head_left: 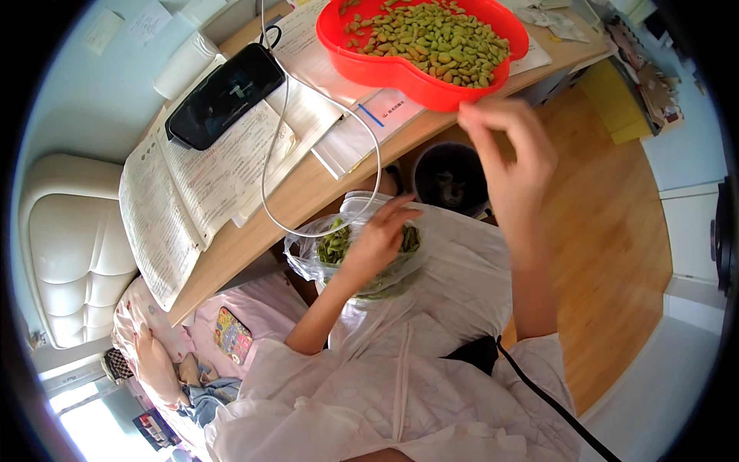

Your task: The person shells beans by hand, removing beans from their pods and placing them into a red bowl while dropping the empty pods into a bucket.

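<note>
A clear plastic bag (pixel 304 248) of green bean pods (pixel 334 245) rests on my lap. My left hand (pixel 379 237) lies over the bag's opening, its fingers stretched out and apart above the pods. Higher up, my right hand (pixel 512 146) is raised at the near right rim of a red tray (pixel 369 71) with a curved edge. Its fingertips are pinched together and slightly blurred, and whatever they hold cannot be made out. Shelled green beans (pixel 439 37) are spread across the tray, which stands on the wooden desk (pixel 219 281).
Below the desk edge, between my hands, stands a dark bin (pixel 451 179) with scraps inside. Open books (pixel 208 177) and a black phone-like device (pixel 225 94) cover the desk's left. A white cable (pixel 379 165) loops over the edge. A patterned phone (pixel 233 335) lies on pink bedding.
</note>
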A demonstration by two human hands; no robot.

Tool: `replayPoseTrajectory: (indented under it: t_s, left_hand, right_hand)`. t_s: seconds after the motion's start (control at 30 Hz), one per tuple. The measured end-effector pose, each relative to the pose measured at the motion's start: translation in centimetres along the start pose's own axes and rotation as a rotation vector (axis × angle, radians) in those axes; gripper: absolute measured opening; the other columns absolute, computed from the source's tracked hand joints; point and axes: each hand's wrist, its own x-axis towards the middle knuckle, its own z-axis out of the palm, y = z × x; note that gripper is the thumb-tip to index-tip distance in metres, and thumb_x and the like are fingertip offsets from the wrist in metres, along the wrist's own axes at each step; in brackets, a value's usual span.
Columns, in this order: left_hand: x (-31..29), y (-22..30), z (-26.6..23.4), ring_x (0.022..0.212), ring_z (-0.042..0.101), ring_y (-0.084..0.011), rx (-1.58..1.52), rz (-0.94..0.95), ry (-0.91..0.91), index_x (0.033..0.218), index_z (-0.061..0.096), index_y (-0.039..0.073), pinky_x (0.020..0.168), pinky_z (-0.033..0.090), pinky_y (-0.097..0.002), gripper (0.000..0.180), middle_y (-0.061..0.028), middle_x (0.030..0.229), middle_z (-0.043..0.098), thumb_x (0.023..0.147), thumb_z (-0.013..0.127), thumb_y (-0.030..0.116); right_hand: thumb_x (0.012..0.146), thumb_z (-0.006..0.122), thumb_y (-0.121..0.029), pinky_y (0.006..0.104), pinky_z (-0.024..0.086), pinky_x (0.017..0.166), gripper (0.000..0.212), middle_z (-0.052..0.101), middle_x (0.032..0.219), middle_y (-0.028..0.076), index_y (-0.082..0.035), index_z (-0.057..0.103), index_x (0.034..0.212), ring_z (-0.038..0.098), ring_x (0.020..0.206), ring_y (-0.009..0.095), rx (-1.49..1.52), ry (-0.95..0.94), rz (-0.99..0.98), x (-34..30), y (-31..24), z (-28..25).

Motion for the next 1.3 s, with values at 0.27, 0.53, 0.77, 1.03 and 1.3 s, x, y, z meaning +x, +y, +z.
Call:
replayPoseTrajectory:
  t_s: [0.27,0.53,0.77,1.03,1.3]
  left_hand:
    - [-4.9,-3.6,-5.3,0.083,0.066,-0.0258,0.163,-0.263,-0.043,0.103,0.063,0.004,0.071,0.053,-0.0340,0.020,-0.0107,0.089,0.066,0.083,0.059,-0.001]
    - [-4.7,-3.7,-1.8,0.086,0.060,-0.0230,0.267,-0.185,-0.260,0.092,0.067,0.010,0.071,0.051,-0.0348,0.017,-0.0061,0.090,0.060,0.076,0.064,0.006]
    - [-4.0,-4.2,1.3,0.090,0.055,-0.0192,0.582,-0.024,-0.378,0.080,0.065,0.010,0.072,0.050,-0.0322,0.009,-0.0025,0.086,0.053,0.071,0.062,0.010]
    - [-3.2,-2.7,-0.3,0.083,0.059,-0.0214,0.456,-0.131,-0.272,0.081,0.064,0.010,0.072,0.051,-0.0343,0.008,-0.0026,0.084,0.057,0.073,0.062,0.008]
    - [-4.2,-3.3,-0.8,0.082,0.061,-0.0232,0.549,-0.211,-0.217,0.082,0.065,0.013,0.069,0.050,-0.0391,0.009,0.0005,0.090,0.060,0.075,0.065,0.008]
  right_hand:
    - [0.087,0.058,-0.006,0.0293,0.046,0.058,0.011,0.063,0.069,0.008,-0.002,0.066,0.080,0.061,0.062,0.020,0.244,-0.284,0.447,-11.0,-0.8,-1.7]
    - [0.090,0.059,-0.009,0.0238,0.053,0.062,0.014,0.068,0.084,0.010,0.002,0.067,0.094,0.068,0.073,0.016,0.147,-0.586,0.653,-15.5,-0.2,-1.0]
    - [0.090,0.059,-0.014,0.0269,0.052,0.061,0.015,0.069,0.085,0.010,-0.001,0.066,0.093,0.068,0.071,0.018,0.225,-0.517,0.759,-16.1,-0.5,-1.1]
    - [0.091,0.058,-0.012,0.0255,0.055,0.063,0.016,0.069,0.089,0.011,0.002,0.066,0.094,0.069,0.074,0.018,0.266,-0.503,0.857,-16.6,-0.5,-1.4]
    - [0.086,0.061,-0.009,0.0279,0.053,0.065,0.014,0.068,0.090,0.010,-0.002,0.066,0.097,0.066,0.073,0.019,0.272,-0.573,0.834,-17.8,0.2,-0.6]
